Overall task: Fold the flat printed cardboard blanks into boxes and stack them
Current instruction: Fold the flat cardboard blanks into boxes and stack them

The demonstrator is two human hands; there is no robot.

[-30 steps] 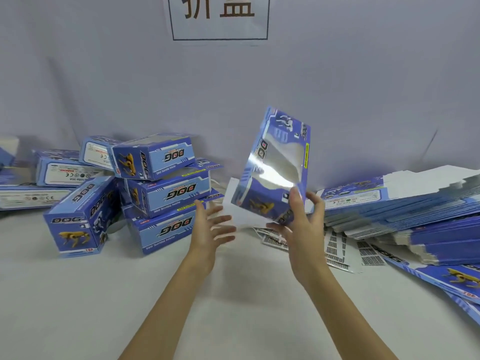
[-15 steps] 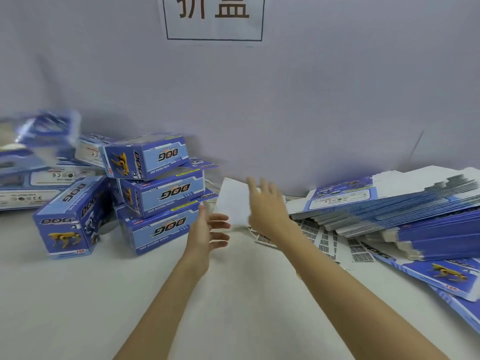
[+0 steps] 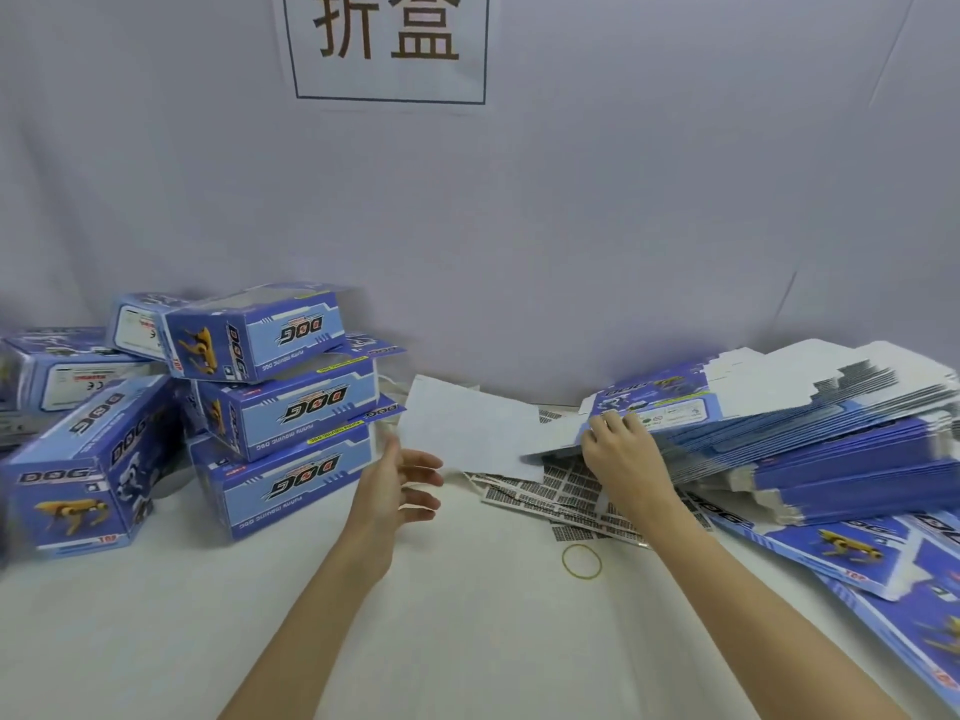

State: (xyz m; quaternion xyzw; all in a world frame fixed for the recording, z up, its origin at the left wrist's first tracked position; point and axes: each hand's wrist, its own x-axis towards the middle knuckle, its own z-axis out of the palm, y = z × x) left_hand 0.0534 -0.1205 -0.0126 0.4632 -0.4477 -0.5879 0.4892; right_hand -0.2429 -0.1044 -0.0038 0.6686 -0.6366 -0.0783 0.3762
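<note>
Folded blue boxes printed with a yellow dog are piled at the left: three stacked boxes [image 3: 291, 407], one standing box [image 3: 78, 470] in front, and more boxes [image 3: 67, 366] behind. A thick pile of flat blanks [image 3: 805, 423] lies at the right. My right hand [image 3: 618, 449] grips the left end of the top blank [image 3: 660, 402], fingers on its printed face, and that edge is lifted a little. My left hand [image 3: 400, 491] hovers over the table beside the stacked boxes, its fingers spread and holding nothing.
Barcode sticker sheets [image 3: 571, 496] and a white sheet [image 3: 467, 428] lie between my hands. A yellow rubber band [image 3: 582, 561] sits on the white tabletop. More loose blanks [image 3: 841, 553] spread along the right edge. A sign [image 3: 389, 44] hangs on the grey backdrop.
The folded box my right hand held a second ago flew off to the left pile. My right hand then swung right onto the blank pile. My left hand barely moved.
</note>
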